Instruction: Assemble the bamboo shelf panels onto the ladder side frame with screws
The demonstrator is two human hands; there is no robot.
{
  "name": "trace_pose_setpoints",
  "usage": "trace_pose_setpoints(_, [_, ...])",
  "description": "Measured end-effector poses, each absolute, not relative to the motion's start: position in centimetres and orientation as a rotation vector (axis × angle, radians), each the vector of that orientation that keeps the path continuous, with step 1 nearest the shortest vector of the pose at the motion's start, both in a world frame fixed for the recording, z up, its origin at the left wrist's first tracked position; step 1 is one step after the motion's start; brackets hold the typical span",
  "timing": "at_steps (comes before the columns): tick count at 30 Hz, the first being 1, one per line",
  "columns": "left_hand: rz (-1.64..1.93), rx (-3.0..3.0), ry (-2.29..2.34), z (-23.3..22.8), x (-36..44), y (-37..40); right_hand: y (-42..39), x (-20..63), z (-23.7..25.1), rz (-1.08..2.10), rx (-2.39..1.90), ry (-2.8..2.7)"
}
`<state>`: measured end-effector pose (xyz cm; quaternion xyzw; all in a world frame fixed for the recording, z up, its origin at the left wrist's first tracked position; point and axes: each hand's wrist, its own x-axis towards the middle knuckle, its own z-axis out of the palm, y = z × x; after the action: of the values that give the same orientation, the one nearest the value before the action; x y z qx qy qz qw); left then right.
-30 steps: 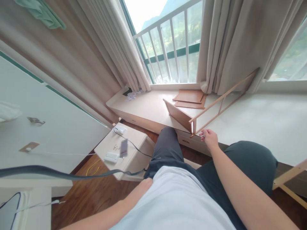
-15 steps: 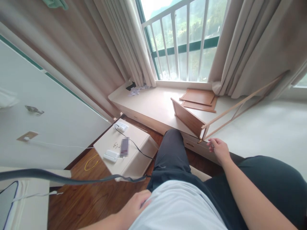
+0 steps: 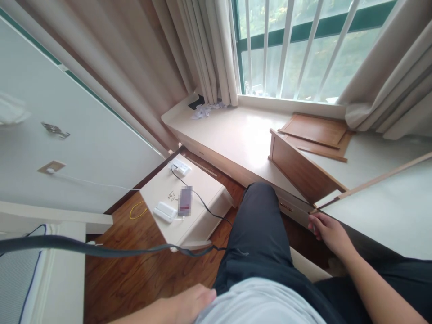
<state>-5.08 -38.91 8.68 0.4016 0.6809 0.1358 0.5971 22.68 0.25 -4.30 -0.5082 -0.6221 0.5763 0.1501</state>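
Observation:
A partly joined wooden frame stands on the white window ledge (image 3: 249, 130), made of a brown wooden panel (image 3: 300, 168) on edge and a long wooden strip (image 3: 388, 179) running off to the right. Right at the frame's near corner is my right hand (image 3: 327, 230), its fingers curled and pinched together. Whatever they hold, if anything, is too small to make out. My left hand (image 3: 194, 300) rests low against my waist beside the grey shirt, and its fingers are mostly hidden. Behind the upright panel, two flat wooden panels (image 3: 315, 127) overlap on the ledge.
To the left, a white bedside table (image 3: 199, 198) carries a blurred-out phone (image 3: 185, 201), small screws or fittings (image 3: 172, 196), a white box-like device (image 3: 165, 210) and a power strip (image 3: 181, 167). A dark strap (image 3: 118, 247) crosses low on the left. Crumpled paper (image 3: 204, 110) lies on the ledge.
The view has shifted, so the ledge and frame appear farther right. My right hand has come closer to the frame's near corner, with its fingers drawn together. My left hand stays by my waist.

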Motion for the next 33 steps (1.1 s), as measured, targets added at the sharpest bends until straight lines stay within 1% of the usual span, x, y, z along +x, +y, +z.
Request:
trace_pose_setpoints(4, [0.547, 0.747, 1.679, 5.7, -8.0, -40.0, 0.3, 22.5, -4.5, 1.671, -1.525, -1.813])
trace_pose_setpoints(6, [0.599, 0.704, 1.841, 5.2, -10.4, -39.9, 0.1, 22.5, -4.6, 1.683, -1.57, -1.84])
trace_pose_setpoints(8, [0.628, 0.698, 2.101, 5.2, -13.7, -39.3, -0.1, 22.4, -4.8, 1.704, -1.61, -1.867])
trace_pose_setpoints(12, [0.608, 0.806, 2.616, 5.8, -21.9, -37.2, -0.4, 22.2, -5.6, 1.766, -1.639, -1.927])
trace_pose_setpoints(15, [0.479, 0.751, 2.841, 5.5, -28.2, -35.8, -0.7, 22.1, -5.9, 1.826, -1.618, -1.982])
trace_pose_setpoints(18, [0.236, 0.67, 2.914, 4.3, -33.4, -34.9, -0.9, 21.9, -5.9, 1.817, -1.628, -2.056])
trace_pose_setpoints(23, [0.052, 0.655, 2.894, 1.7, -38.5, -34.3, -1.4, 22.0, -5.6, 1.82, -1.653, -2.069])
trace_pose_setpoints(27, [-0.02, 0.604, 2.89, 0.1, -39.9, -33.7, -1.5, 22.0, -5.4, 1.828, -1.683, -2.039])
trace_pose_setpoints(33, [-0.099, 0.594, 2.881, -1.1, -40.2, -32.2, -1.6, 21.7, -5.1, 1.809, -1.678, -2.067])
